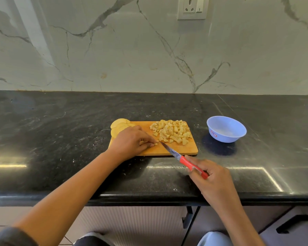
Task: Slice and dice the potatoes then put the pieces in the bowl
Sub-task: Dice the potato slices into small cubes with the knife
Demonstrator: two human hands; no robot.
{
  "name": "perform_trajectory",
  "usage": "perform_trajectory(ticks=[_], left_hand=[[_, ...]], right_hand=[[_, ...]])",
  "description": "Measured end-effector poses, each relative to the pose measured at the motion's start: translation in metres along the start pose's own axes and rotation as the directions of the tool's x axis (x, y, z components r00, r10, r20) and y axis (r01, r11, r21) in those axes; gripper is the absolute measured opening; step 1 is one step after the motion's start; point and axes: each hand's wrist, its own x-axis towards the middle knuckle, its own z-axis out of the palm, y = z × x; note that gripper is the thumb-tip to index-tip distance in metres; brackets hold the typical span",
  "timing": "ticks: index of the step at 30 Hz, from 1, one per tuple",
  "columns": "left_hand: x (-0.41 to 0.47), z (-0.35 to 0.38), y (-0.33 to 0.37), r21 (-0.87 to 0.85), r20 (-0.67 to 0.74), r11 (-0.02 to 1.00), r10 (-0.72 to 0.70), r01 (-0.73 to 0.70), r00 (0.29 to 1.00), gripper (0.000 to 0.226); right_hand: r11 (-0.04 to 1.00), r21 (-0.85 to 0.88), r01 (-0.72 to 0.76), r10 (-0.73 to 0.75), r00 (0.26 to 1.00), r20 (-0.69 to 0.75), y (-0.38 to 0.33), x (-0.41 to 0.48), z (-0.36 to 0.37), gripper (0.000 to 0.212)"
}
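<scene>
Cutting board (182, 148): one. Knife (183, 160): one. Bowl (228, 137): one. Wall socket (193, 8): one. Hands: two, left hand (132, 141), right hand (214, 181). Potato slices (119, 125): three visible, stack partly hidden. Held potato piece (156, 144): one visible. Diced pieces (172, 132): one heap, several dozen, exact count unobtainable.

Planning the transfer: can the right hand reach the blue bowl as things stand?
Probably yes: the bowl sits on open counter right of the cutting board, nothing between it and the right hand, though that hand grips the knife.

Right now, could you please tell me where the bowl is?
Head view: the blue bowl sits on the counter, right of the cutting board, apart from it.
</scene>
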Motion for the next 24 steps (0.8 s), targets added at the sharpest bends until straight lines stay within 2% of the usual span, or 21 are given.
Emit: perform_trajectory(ticks=[3, 7, 13, 20, 24], left_hand=[[-0.004, 0.002, 0.014, 0.028, -0.051, 0.997, -0.068, 0.070, 0.996, 0.013], [-0.006, 0.003, 0.023, 0.083, -0.069, 0.983, -0.157, 0.162, 0.985, 0.021], [-0.008, 0.001, 0.021, 0.081, -0.083, 0.973, -0.208, 0.215, 0.975, 0.032], [-0.010, -0.004, 0.023, 0.072, -0.106, 0.958, -0.269, 0.278, 0.957, 0.032], [-0.008, -0.006, 0.030, 0.056, -0.107, 0.952, -0.295, 0.302, 0.950, 0.032]], right_hand=[[0.988, -0.149, 0.048, -0.054, 0.998, -0.038, -0.004, -0.005, 0.005, 0.038], [0.957, -0.275, 0.095, -0.100, 0.995, -0.006, -0.019, -0.007, 0.017, 0.037], [0.930, -0.343, 0.136, -0.133, 0.991, 0.033, -0.032, -0.001, 0.031, 0.040], [0.907, -0.403, 0.124, -0.145, 0.989, -0.024, -0.033, -0.001, 0.036, 0.040], [0.898, -0.421, 0.125, -0.142, 0.990, -0.009, -0.033, 0.002, 0.039, 0.040]])
